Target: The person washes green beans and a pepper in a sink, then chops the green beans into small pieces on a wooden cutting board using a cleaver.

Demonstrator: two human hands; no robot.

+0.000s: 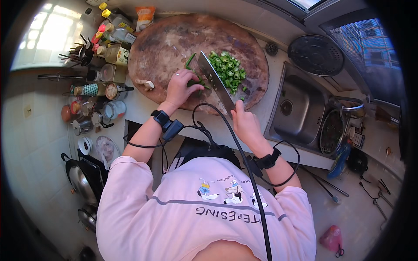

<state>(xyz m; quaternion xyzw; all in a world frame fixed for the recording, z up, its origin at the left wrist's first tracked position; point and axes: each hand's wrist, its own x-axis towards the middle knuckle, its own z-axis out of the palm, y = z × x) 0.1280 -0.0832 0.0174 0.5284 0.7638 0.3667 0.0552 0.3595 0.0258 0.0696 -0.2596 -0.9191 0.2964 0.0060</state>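
Observation:
My right hand (245, 125) grips the handle of a cleaver (214, 78), whose broad blade slants up and to the left over a large round wooden chopping board (163, 42). To the blade's left, my left hand (183, 87) has its fingers curled on several whole green chillies (198, 81). One chilli (190, 61) sticks out beyond the fingers. A heap of chopped green chilli rings (228, 70) lies on the blade's right side. Near the board's left edge is a piece of peeled ginger or garlic (145, 84); I cannot tell which.
Bottles (116, 53) and glass jars (114, 109) crowd the counter at left. A steel sink (303, 101) is set in at right, below a dark round lid (316, 54). A black cable (241, 153) hangs across the view. Pans (81, 182) stand at lower left.

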